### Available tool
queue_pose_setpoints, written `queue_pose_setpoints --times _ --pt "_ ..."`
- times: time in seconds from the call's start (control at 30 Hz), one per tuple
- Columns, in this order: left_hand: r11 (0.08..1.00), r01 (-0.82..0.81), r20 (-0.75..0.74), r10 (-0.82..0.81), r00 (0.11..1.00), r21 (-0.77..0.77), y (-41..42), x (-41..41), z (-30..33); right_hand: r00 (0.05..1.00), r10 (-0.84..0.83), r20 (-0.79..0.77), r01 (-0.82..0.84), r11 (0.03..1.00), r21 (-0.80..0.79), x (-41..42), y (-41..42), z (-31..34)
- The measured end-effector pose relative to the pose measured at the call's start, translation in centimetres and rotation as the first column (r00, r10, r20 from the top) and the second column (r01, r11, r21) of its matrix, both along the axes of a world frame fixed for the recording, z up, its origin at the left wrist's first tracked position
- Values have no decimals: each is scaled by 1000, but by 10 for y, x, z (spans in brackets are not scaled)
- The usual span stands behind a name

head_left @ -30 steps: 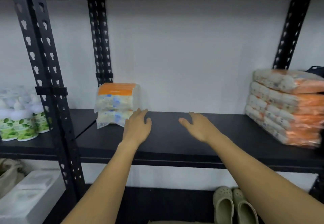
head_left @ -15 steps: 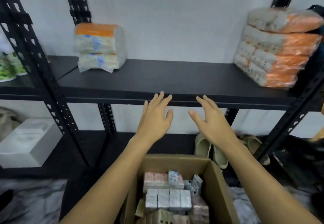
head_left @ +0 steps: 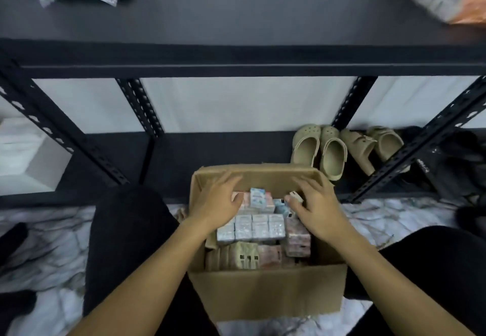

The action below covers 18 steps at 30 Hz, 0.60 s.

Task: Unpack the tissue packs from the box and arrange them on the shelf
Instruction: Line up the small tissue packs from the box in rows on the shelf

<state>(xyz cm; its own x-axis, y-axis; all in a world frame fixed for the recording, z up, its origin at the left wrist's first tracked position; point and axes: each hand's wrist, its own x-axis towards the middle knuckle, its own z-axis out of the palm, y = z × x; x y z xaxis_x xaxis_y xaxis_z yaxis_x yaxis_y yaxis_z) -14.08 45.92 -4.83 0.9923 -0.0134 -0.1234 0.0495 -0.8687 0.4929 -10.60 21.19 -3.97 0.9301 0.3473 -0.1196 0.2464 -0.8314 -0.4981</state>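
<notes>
Black shelf [head_left: 236, 20] above marbled floor [head_left: 44, 251], open cardboard box [head_left: 265, 293] of tissue packs [head_left: 251, 226] below, left hand [head_left: 218, 201] spread over packs, right hand [head_left: 315, 204] pinching one pack [head_left: 295, 196].

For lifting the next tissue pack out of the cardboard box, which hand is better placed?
Probably the right hand: its fingertips already touch a small tissue pack at the cardboard box's far end. The left hand lies flatter over the packs, gripping nothing visible.

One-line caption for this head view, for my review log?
Both hands, left and right, reach among tissue packs in the cardboard box.
</notes>
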Motion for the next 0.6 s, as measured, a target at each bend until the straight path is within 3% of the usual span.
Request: queue_pose_setpoints --times 0.17,0.3,0.6 --pt "999 2 -286 8 958 35 2 12 -51 955 -22 -295 25 1000 6 4 -5 -54" --pt "978 118 -425 -34 905 172 -2 14 -80 927 -2 -375 -3 1000 -15 18 7 -74" --pt "861 338 -519 -104 848 380 -21 19 -140 860 11 -511 -95 986 -138 29 7 -96"
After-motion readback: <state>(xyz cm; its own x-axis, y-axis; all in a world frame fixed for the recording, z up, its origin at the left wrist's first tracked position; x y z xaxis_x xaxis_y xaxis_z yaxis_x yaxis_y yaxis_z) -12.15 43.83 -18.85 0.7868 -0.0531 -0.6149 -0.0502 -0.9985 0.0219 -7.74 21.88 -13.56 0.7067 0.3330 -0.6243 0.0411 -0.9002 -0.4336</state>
